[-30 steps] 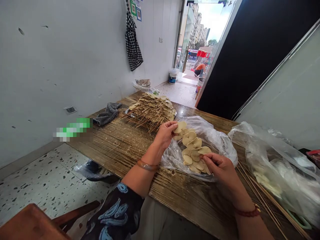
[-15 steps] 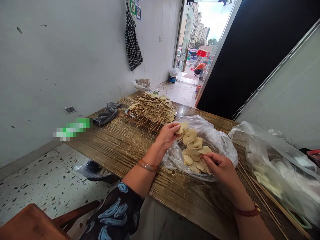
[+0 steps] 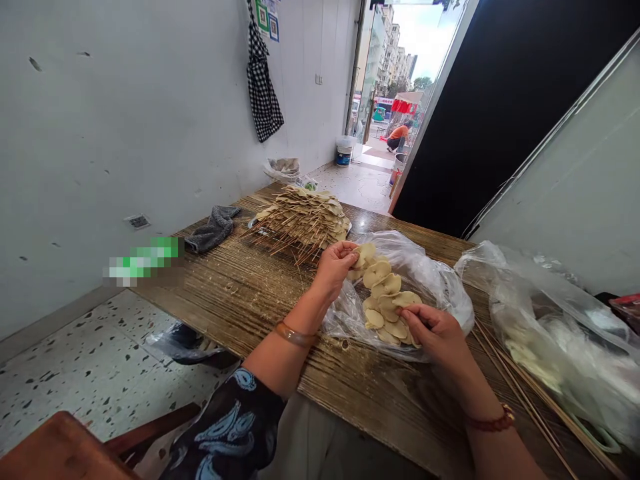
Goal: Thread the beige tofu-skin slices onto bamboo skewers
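Note:
My left hand [image 3: 340,263] has its thumb and fingers closed on the edge of a thin, round, beige slice [image 3: 367,253]. Closer to me, my right hand [image 3: 433,330] pinches another round slice [image 3: 407,300] between thumb and fingertips. Between and beneath them, several more overlapping slices [image 3: 376,274] lie on a clear plastic bag [image 3: 443,283] spread over the wooden table [image 3: 250,300]. Whether a skewer runs through the slices at my hands cannot be made out.
Behind my left hand, a pile of skewered slices [image 3: 305,220] rests on a tray. A grey cloth [image 3: 213,229] lies left of it. Bare wooden skewers [image 3: 530,383] and another plastic bag [image 3: 555,333] are at the right. A wooden stool [image 3: 65,447] stands lower left.
The whole view has shifted very slightly. Both hands keep their grip on the slices, with hardly any movement relative to the table.

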The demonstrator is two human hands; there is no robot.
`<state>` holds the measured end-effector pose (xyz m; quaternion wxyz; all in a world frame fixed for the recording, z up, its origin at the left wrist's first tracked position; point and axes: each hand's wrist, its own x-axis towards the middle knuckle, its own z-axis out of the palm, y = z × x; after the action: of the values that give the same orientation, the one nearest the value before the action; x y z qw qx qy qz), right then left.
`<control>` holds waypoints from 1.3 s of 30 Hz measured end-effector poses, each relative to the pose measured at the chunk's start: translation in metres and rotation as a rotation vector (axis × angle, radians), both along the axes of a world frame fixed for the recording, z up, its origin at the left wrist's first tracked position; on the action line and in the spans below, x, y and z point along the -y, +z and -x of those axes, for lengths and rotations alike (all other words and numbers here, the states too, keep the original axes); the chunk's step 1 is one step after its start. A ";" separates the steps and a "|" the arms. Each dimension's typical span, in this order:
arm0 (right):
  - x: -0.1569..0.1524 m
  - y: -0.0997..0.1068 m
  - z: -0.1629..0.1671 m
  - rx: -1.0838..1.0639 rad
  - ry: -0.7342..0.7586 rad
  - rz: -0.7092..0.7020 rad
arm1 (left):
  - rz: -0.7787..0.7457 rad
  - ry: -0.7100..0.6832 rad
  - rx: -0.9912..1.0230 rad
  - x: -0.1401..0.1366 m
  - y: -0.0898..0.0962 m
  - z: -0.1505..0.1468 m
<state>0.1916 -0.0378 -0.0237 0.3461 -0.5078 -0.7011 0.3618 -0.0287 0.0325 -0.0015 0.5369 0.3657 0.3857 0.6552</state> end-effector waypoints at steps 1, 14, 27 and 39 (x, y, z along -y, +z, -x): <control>0.000 0.000 0.000 0.005 0.002 -0.001 | -0.007 0.001 -0.012 0.000 0.000 0.000; 0.001 0.003 0.004 -0.001 0.015 0.001 | -0.119 0.006 -0.214 -0.001 -0.004 -0.003; -0.001 -0.003 0.007 -0.029 0.006 -0.038 | -0.185 -0.005 -0.450 -0.006 -0.015 -0.005; -0.001 -0.004 0.008 -0.339 -0.020 0.122 | 0.008 -0.141 0.025 0.009 0.005 -0.008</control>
<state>0.1832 -0.0371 -0.0280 0.4314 -0.4665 -0.6043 0.4806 -0.0209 0.0235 0.0040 0.5880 0.3816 0.3547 0.6188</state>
